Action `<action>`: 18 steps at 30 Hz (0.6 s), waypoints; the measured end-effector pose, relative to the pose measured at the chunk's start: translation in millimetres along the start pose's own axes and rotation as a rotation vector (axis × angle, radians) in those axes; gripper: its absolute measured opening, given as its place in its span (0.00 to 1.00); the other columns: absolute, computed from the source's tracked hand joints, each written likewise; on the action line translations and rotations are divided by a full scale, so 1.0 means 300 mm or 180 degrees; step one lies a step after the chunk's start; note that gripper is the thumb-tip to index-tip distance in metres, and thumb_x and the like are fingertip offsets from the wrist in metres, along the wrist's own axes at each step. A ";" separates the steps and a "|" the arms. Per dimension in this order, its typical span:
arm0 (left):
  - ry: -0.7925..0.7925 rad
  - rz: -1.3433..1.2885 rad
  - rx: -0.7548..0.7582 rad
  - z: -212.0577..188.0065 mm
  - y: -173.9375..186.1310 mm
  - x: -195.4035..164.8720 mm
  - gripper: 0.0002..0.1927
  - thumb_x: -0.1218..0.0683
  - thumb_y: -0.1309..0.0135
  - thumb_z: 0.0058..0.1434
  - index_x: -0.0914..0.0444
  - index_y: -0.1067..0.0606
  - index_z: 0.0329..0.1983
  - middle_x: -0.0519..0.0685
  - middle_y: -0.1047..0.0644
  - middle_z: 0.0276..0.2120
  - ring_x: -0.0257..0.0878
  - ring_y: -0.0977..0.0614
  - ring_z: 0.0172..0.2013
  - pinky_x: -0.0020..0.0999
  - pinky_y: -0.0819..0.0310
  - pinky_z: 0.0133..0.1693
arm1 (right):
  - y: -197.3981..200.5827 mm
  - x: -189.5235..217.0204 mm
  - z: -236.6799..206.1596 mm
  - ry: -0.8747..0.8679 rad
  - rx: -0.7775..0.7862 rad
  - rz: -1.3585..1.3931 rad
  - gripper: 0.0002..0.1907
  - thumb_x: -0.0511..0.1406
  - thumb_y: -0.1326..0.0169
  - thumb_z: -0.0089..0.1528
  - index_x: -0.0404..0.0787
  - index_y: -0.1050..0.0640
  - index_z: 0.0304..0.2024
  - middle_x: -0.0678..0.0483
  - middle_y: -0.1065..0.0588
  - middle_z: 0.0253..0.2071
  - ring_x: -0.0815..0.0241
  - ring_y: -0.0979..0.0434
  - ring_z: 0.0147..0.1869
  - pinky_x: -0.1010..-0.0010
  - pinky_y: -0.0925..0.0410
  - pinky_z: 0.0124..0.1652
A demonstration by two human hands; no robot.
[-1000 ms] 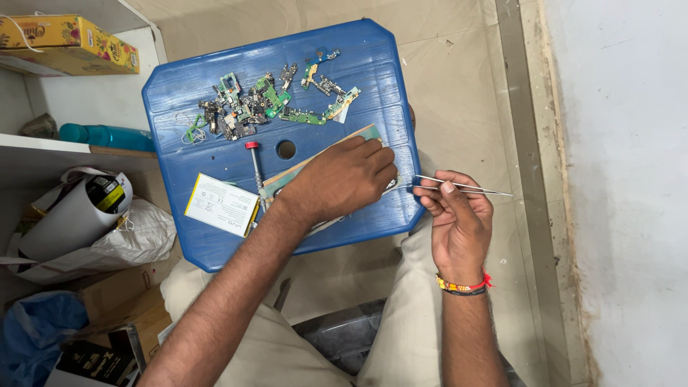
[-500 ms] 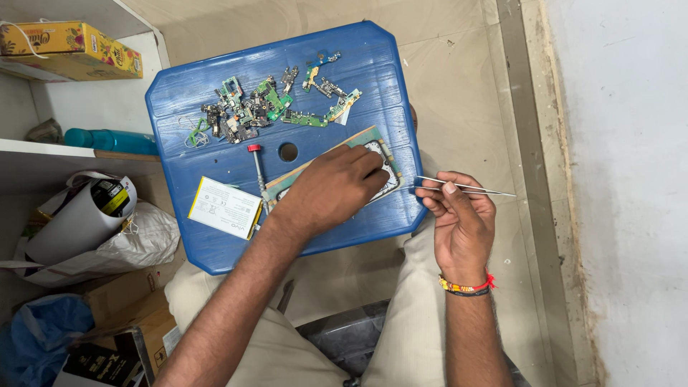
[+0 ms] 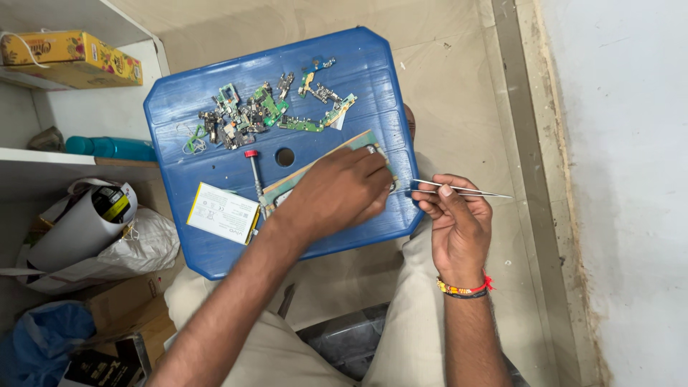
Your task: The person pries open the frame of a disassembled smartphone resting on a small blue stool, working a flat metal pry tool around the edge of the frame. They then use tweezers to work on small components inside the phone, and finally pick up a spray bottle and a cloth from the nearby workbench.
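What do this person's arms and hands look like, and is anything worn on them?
Both forearms are bare, with no sleeves reaching into view and no gloves. The left hand carries no ring or band that shows. The right hand has a bracelet at the wrist: a dark band with yellow and orange beads, tied with a red thread. Light khaki trousers cover the legs below.

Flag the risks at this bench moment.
1. The opened phone lies near the blue stool top's edge under the left hand; a slip may push it off.
2. The right hand holds tweezers pointing at the phone; they might scratch it.
3. The loose circuit boards could scatter if knocked.
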State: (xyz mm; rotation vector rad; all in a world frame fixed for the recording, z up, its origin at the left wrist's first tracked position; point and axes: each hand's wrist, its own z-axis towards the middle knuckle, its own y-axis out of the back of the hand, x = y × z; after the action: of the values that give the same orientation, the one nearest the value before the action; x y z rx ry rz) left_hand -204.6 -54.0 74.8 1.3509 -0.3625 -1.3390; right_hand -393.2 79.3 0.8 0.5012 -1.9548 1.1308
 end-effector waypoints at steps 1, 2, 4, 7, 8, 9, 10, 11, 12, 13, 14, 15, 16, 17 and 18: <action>0.0166 -0.0319 -0.0162 -0.013 0.015 -0.025 0.04 0.59 0.40 0.55 0.64 0.23 0.31 0.51 0.23 0.33 0.48 0.20 0.37 0.44 0.26 0.41 | -0.002 0.002 -0.002 -0.0001 -0.0009 0.0002 0.11 0.29 0.46 0.68 0.26 0.24 0.51 0.39 0.19 0.42 0.50 0.15 0.45 0.69 0.22 0.46; 0.0322 -0.0663 -0.0290 -0.027 0.026 -0.058 0.04 0.60 0.40 0.56 0.64 0.23 0.33 0.51 0.23 0.34 0.47 0.19 0.37 0.43 0.25 0.41 | -0.004 0.005 -0.003 -0.0001 -0.0013 0.0002 0.12 0.29 0.46 0.68 0.26 0.24 0.51 0.39 0.19 0.42 0.50 0.15 0.45 0.69 0.22 0.46; 0.0631 -0.1328 -0.0538 -0.066 0.061 -0.131 0.06 0.61 0.39 0.57 0.64 0.23 0.37 0.50 0.23 0.34 0.45 0.18 0.38 0.39 0.23 0.41 | -0.012 0.008 -0.010 0.0004 -0.0020 0.0001 0.12 0.29 0.46 0.68 0.27 0.24 0.51 0.39 0.19 0.42 0.51 0.15 0.45 0.70 0.22 0.46; 0.1132 -0.2207 -0.0630 -0.119 0.114 -0.243 0.06 0.61 0.40 0.62 0.64 0.22 0.42 0.49 0.22 0.36 0.38 0.17 0.36 0.32 0.21 0.38 | -0.027 0.008 -0.025 -0.0001 -0.0021 -0.0022 0.12 0.30 0.46 0.68 0.27 0.24 0.51 0.39 0.19 0.42 0.51 0.16 0.45 0.70 0.23 0.46; 0.1190 -0.2308 -0.0641 -0.135 0.133 -0.271 0.05 0.60 0.40 0.63 0.64 0.22 0.42 0.48 0.22 0.36 0.37 0.17 0.35 0.32 0.20 0.38 | -0.032 0.008 -0.031 0.0005 -0.0021 -0.0045 0.12 0.30 0.46 0.68 0.27 0.24 0.51 0.39 0.19 0.42 0.51 0.15 0.45 0.70 0.23 0.46; 0.1246 -0.2415 -0.0654 -0.149 0.151 -0.295 0.05 0.60 0.41 0.64 0.64 0.22 0.42 0.48 0.22 0.36 0.36 0.17 0.35 0.31 0.20 0.39 | -0.037 0.007 -0.037 0.0011 -0.0023 -0.0072 0.12 0.30 0.46 0.68 0.27 0.24 0.51 0.39 0.19 0.42 0.51 0.15 0.45 0.71 0.23 0.45; 0.1296 -0.2520 -0.0667 -0.162 0.170 -0.315 0.05 0.60 0.41 0.65 0.64 0.21 0.43 0.48 0.21 0.36 0.35 0.16 0.35 0.30 0.20 0.39 | -0.041 0.005 -0.043 0.0024 -0.0014 -0.0084 0.12 0.30 0.46 0.68 0.27 0.24 0.51 0.39 0.19 0.42 0.52 0.15 0.45 0.71 0.23 0.45; 0.1316 -0.2539 -0.0639 -0.176 0.189 -0.332 0.05 0.59 0.40 0.65 0.64 0.21 0.42 0.48 0.21 0.35 0.35 0.17 0.34 0.30 0.20 0.38 | -0.044 0.002 -0.048 0.0038 -0.0005 -0.0097 0.12 0.30 0.46 0.68 0.27 0.24 0.51 0.39 0.19 0.42 0.52 0.16 0.45 0.71 0.23 0.45; 0.1333 -0.2559 -0.0610 -0.190 0.207 -0.348 0.05 0.59 0.40 0.64 0.64 0.21 0.42 0.48 0.21 0.34 0.34 0.17 0.33 0.30 0.21 0.38 | -0.046 -0.001 -0.054 0.0054 0.0002 -0.0110 0.12 0.30 0.46 0.68 0.27 0.24 0.51 0.39 0.19 0.42 0.52 0.16 0.45 0.71 0.23 0.45; 0.1349 -0.2583 -0.0575 -0.201 0.223 -0.361 0.05 0.59 0.39 0.64 0.64 0.20 0.42 0.48 0.21 0.33 0.34 0.17 0.33 0.30 0.21 0.37 | -0.048 -0.004 -0.059 0.0067 -0.0001 -0.0130 0.12 0.30 0.45 0.68 0.27 0.24 0.51 0.39 0.19 0.42 0.52 0.16 0.45 0.71 0.23 0.45; 0.1334 -0.2640 -0.0525 -0.214 0.238 -0.375 0.05 0.59 0.39 0.65 0.64 0.20 0.42 0.48 0.21 0.33 0.34 0.17 0.33 0.30 0.21 0.37 | -0.050 -0.007 -0.064 0.0079 -0.0009 -0.0150 0.12 0.30 0.45 0.68 0.27 0.24 0.51 0.39 0.19 0.42 0.52 0.16 0.45 0.71 0.23 0.45; 0.1320 -0.2696 -0.0478 -0.228 0.253 -0.387 0.05 0.59 0.40 0.65 0.64 0.20 0.43 0.48 0.21 0.34 0.34 0.18 0.33 0.29 0.21 0.38 | -0.052 -0.010 -0.069 0.0088 -0.0014 -0.0171 0.12 0.30 0.45 0.68 0.27 0.24 0.51 0.39 0.19 0.42 0.52 0.16 0.45 0.72 0.23 0.45; 0.1306 -0.2748 -0.0431 -0.241 0.266 -0.400 0.05 0.59 0.40 0.66 0.64 0.20 0.43 0.48 0.21 0.34 0.34 0.18 0.33 0.29 0.21 0.38 | -0.056 -0.011 -0.074 0.0112 0.0004 -0.0172 0.12 0.30 0.45 0.68 0.27 0.24 0.51 0.39 0.19 0.42 0.52 0.16 0.45 0.72 0.23 0.45; 0.1308 -0.2813 -0.0442 -0.253 0.277 -0.412 0.05 0.59 0.40 0.66 0.64 0.20 0.43 0.48 0.21 0.34 0.34 0.17 0.33 0.28 0.21 0.38 | -0.062 -0.012 -0.078 0.0134 0.0020 -0.0170 0.12 0.30 0.45 0.68 0.27 0.24 0.51 0.39 0.19 0.42 0.52 0.16 0.45 0.72 0.23 0.45; 0.1311 -0.2877 -0.0453 -0.265 0.287 -0.424 0.05 0.59 0.40 0.66 0.64 0.20 0.43 0.47 0.21 0.35 0.34 0.17 0.34 0.28 0.20 0.39 | -0.069 -0.011 -0.084 0.0154 0.0035 -0.0168 0.12 0.30 0.44 0.68 0.27 0.24 0.51 0.40 0.19 0.42 0.52 0.16 0.45 0.72 0.23 0.45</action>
State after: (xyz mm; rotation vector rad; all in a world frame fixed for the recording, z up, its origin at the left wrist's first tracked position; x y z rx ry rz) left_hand -137.0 61.8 183.8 1.6942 0.6953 -1.6880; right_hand -366.0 89.8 16.2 0.5235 -1.8840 1.1112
